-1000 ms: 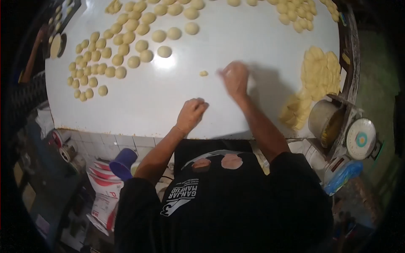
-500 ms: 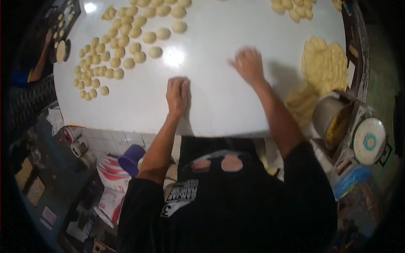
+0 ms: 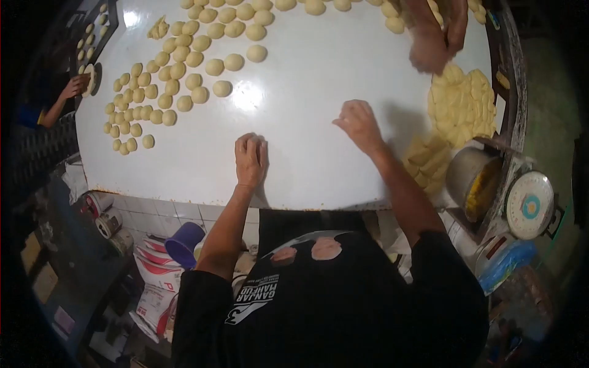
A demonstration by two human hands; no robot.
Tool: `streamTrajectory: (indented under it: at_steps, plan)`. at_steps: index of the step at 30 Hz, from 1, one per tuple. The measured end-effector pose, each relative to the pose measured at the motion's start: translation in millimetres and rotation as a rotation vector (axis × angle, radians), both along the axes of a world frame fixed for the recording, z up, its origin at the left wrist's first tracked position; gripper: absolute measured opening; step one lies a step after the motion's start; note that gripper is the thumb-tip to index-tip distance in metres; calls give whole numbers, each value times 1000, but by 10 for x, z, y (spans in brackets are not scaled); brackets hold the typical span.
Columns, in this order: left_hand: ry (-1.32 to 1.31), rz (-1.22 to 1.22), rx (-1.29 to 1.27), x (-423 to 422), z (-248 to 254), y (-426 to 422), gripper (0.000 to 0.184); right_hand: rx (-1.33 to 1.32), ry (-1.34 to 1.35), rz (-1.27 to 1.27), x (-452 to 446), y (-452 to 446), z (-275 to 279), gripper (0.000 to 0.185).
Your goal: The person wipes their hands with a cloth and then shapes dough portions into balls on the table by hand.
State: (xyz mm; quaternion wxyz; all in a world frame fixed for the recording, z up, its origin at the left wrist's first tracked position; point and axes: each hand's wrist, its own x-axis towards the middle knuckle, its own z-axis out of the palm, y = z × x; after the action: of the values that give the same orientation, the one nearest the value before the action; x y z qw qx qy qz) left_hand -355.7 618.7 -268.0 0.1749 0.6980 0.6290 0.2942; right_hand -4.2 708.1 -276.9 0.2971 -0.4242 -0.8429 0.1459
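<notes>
My left hand (image 3: pixel 250 162) is palm-down on the white tabletop (image 3: pixel 300 165), its fingers curled under. Whatever lies beneath that palm is hidden. Further right, my right hand (image 3: pixel 358 124) is also curled over the table, thumb sticking out to the left; what it covers cannot be seen. Many round dough balls (image 3: pixel 199 95) are spread over the left and far part of the table, smaller ones at the near left. Right of my right hand lies a large slab of yellow dough scored into pieces (image 3: pixel 463 104), with flatter dough pieces (image 3: pixel 426 162) nearer me.
Another person's hands (image 3: pixel 435 49) reach over the dough slab from the far side. A co-worker's hand (image 3: pixel 75 86) touches a round disc (image 3: pixel 89 80) at the left. A metal pot (image 3: pixel 469 178) and a dial scale (image 3: pixel 530 205) stand at the right; a purple bucket (image 3: pixel 184 242) is below the table edge.
Both my hands have moved toward me on the table, still curled. Another person's hands have come in at the upper right, and the co-worker's hand at left has moved to the disc.
</notes>
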Motion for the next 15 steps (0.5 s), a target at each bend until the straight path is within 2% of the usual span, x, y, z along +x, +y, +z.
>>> streamTrajectory:
  at_steps: [1, 2, 4, 6, 8, 9, 11, 12, 13, 14, 15]
  plan:
    - [78, 41, 2, 60, -4, 46, 18, 60, -162, -70, 23, 175, -37, 27]
    - [153, 60, -27, 99, 18, -50, 19, 35, -167, -78, -73, 290, 25, 27]
    - [97, 31, -50, 109, 77, -125, 20, 76, 40, -334, -499, 575, 203, 24]
    - [52, -16, -25, 34, 112, -36, 22, -123, -16, -291, -640, 142, 103, 10]
    - [95, 2, -22, 77, 104, -27, 21, -70, 181, -243, -593, -240, 207, 15]
    - [123, 23, -17, 108, 80, -15, 20, -59, 186, -235, -621, -23, 173, 15]
    - [115, 2, -45, 113, 117, -88, 19, -768, 560, -381, -652, 104, 160, 40]
    - [109, 3, -22, 118, 116, -32, 18, -782, 566, -388, -665, 221, 236, 40]
    - [117, 2, -19, 123, 65, 19, 18, -758, 680, -359, -683, 421, 342, 47]
    - [108, 1, -32, 106, 63, -26, 17, -747, 795, -340, -723, 420, 395, 55]
    - [93, -4, -36, 76, 70, -43, 17, -747, 802, -350, -703, 234, 328, 55]
